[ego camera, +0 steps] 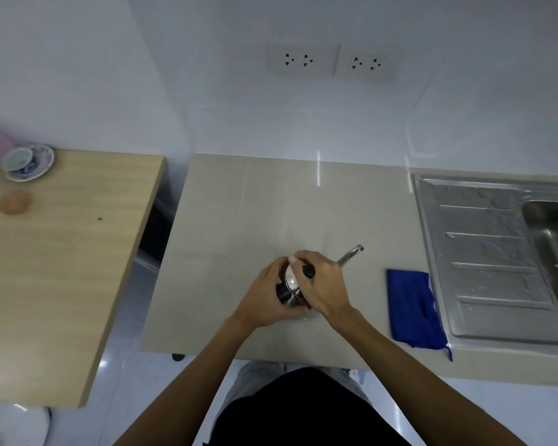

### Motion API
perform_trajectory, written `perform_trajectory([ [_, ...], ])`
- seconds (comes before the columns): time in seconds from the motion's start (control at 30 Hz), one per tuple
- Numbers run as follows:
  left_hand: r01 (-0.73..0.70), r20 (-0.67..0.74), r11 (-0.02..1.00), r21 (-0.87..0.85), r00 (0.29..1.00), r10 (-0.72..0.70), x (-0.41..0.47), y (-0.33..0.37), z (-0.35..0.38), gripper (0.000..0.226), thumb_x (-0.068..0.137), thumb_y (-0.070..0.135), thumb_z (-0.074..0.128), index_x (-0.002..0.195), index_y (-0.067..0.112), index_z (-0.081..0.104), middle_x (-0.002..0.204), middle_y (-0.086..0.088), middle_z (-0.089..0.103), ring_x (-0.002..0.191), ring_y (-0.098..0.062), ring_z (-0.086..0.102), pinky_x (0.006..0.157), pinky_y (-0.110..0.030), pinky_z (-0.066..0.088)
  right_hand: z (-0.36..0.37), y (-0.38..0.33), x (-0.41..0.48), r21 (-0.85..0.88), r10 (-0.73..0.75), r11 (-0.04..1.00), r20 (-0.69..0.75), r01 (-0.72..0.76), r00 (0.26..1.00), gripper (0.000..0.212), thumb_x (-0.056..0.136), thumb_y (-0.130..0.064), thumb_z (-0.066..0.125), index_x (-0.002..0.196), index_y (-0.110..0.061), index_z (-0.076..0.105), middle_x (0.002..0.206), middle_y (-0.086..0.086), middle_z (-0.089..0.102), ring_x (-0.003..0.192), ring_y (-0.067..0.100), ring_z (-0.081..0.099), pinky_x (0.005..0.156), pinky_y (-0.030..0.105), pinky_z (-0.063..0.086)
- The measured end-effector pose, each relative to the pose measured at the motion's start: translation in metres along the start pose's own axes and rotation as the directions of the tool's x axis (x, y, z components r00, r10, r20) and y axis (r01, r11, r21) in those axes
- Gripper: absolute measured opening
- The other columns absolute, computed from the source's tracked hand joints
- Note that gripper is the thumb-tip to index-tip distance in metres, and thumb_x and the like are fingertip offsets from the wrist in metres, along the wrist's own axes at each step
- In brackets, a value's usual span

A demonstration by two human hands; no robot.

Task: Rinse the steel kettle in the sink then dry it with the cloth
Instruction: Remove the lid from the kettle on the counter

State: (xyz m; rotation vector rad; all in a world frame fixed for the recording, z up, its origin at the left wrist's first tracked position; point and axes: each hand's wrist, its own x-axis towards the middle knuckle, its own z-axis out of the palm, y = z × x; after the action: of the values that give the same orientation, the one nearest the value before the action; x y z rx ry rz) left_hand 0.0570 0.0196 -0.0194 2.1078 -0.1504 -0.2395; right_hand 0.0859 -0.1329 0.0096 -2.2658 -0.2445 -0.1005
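Both hands on the steel kettle, near the middle of the beige counter. Left hand wrapped around the body from the left, fingers curled against the dark lower side. Right hand laid over the top from the right, fingers closed over the lid beside the black knob. Whether lifted or resting on the surface, not clear under the hands. Thin curved spout poking out past the right hand, pointed up and to the right.

To the right, apart from the kettle, lay the blue cloth, folded loosely, its right edge touching the rim of the steel drainboard. Droplets of water scattered over the ribbed drainboard. Beyond that, only a corner of the sink basin, cut off by the frame's right edge.

Behind the counter, on the white wall, sat two double sockets side by side.

To the left, across a dark gap, stood a wooden table. At its far left corner, a patterned cup on a blue-and-white saucer, and nearer, a small round brownish object, too blurred to identify.
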Motion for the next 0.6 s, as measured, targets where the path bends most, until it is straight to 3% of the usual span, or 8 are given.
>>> perform_trajectory([
  [0.13, 0.007, 0.004, 1.0, 0.015, 1.0, -0.007, -0.002, -0.002, 0.0, 0.088, 0.064, 0.046, 0.091, 0.136, 0.033, 0.042, 0.13, 0.014, 0.059, 0.117, -0.011, 0.06, 0.097, -0.038, 0.052, 0.0, 0.002, -0.001, -0.2, -0.216, 0.956, 0.006, 0.213, 0.976, 0.042, 0.098, -0.041, 0.056, 0.106, -0.002, 0.072, 0.104, 0.012, 0.074, 0.091, 0.026, 0.071, 0.076, 0.036, 0.06],
  [0.27, 0.03, -0.005, 0.999, 0.017, 1.0, -0.03, -0.002, -0.003, 0.001, 0.09, 0.061, 0.049, 0.09, 0.135, 0.032, 0.042, 0.125, 0.012, 0.061, 0.113, -0.01, 0.061, 0.095, -0.038, 0.053, -0.017, 0.005, -0.01, -0.114, -0.125, 0.987, -0.078, 0.116, 0.989, 0.047, 0.098, -0.044, 0.055, 0.111, -0.003, 0.072, 0.111, 0.01, 0.072, 0.097, 0.023, 0.07, 0.081, 0.032, 0.059],
  [0.37, 0.05, -0.005, 0.999, 0.013, 0.999, -0.05, -0.003, -0.006, 0.002, 0.093, 0.059, 0.049, 0.09, 0.137, 0.033, 0.041, 0.129, 0.012, 0.058, 0.118, -0.011, 0.058, 0.099, -0.039, 0.052, -0.04, 0.018, -0.024, -0.045, -0.076, 0.997, -0.165, 0.07, 0.983, 0.041, 0.097, -0.039, 0.058, 0.113, -0.003, 0.071, 0.113, 0.01, 0.069, 0.1, 0.016, 0.065, 0.092, 0.014, 0.05],
  [0.47, 0.055, -0.007, 0.998, 0.007, 0.998, -0.055, -0.003, -0.004, 0.0, 0.088, 0.059, 0.045, 0.09, 0.132, 0.04, 0.042, 0.127, 0.019, 0.056, 0.118, -0.003, 0.055, 0.098, -0.031, 0.05, -0.059, 0.041, -0.046, -0.055, -0.032, 0.998, -0.206, 0.021, 0.978, 0.042, 0.094, -0.038, 0.058, 0.111, -0.002, 0.072, 0.107, 0.01, 0.058, 0.092, 0.004, 0.052, 0.086, 0.001, 0.041],
  [0.53, 0.055, -0.002, 0.998, 0.004, 0.999, -0.055, -0.003, -0.003, 0.0, 0.085, 0.059, 0.045, 0.09, 0.129, 0.043, 0.041, 0.124, 0.026, 0.054, 0.116, 0.005, 0.053, 0.096, -0.023, 0.047, -0.062, 0.066, -0.062, -0.081, 0.048, 0.995, -0.197, -0.065, 0.979, 0.049, 0.093, -0.046, 0.056, 0.114, -0.004, 0.071, 0.104, 0.005, 0.05, 0.089, 0.004, 0.046, 0.083, 0.004, 0.042],
  [0.6, 0.062, 0.002, 0.998, 0.006, 0.998, -0.062, -0.003, -0.003, -0.001, 0.085, 0.06, 0.045, 0.09, 0.13, 0.04, 0.043, 0.127, 0.023, 0.055, 0.117, 0.002, 0.054, 0.098, -0.026, 0.048, -0.057, 0.094, -0.074, -0.12, 0.131, 0.981, -0.172, -0.153, 0.976, 0.059, 0.094, -0.058, 0.05, 0.118, -0.008, 0.07, 0.103, 0.001, 0.046, 0.089, 0.009, 0.048, 0.081, 0.016, 0.049],
])
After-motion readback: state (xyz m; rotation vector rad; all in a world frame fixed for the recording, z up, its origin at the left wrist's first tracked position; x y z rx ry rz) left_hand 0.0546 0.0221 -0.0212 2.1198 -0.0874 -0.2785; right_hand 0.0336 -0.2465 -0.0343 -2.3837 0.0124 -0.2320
